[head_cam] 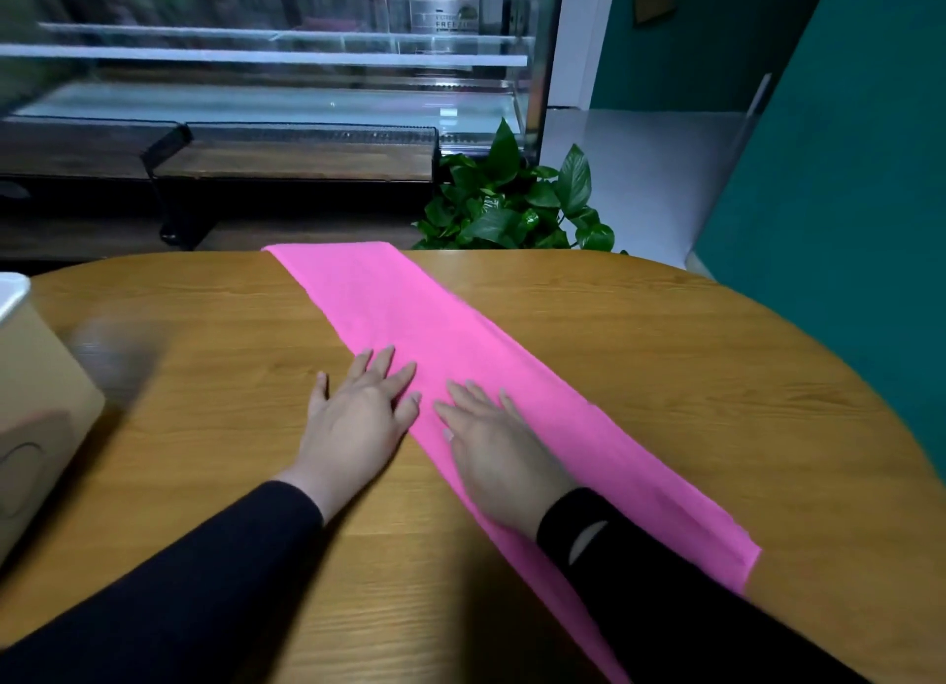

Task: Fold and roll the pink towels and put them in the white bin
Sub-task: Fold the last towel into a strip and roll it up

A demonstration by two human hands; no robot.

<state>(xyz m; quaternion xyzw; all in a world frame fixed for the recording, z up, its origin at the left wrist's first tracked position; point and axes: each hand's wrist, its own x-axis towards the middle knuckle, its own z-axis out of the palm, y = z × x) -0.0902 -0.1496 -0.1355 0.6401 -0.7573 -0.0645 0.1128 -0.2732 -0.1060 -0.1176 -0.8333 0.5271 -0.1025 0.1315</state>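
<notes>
Both hands press flat on pink towel; label reads "FREEZE".

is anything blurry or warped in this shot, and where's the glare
Head view: the box and the table beside it are smeared; wide-angle bends the table edge; the glass case shows reflections; the towel and both flat hands are fairly sharp.

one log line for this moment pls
stage: smoothing folded strip | pink towel: flat on wooden table | left hand: flat, at its edge | right hand: flat on it
</notes>
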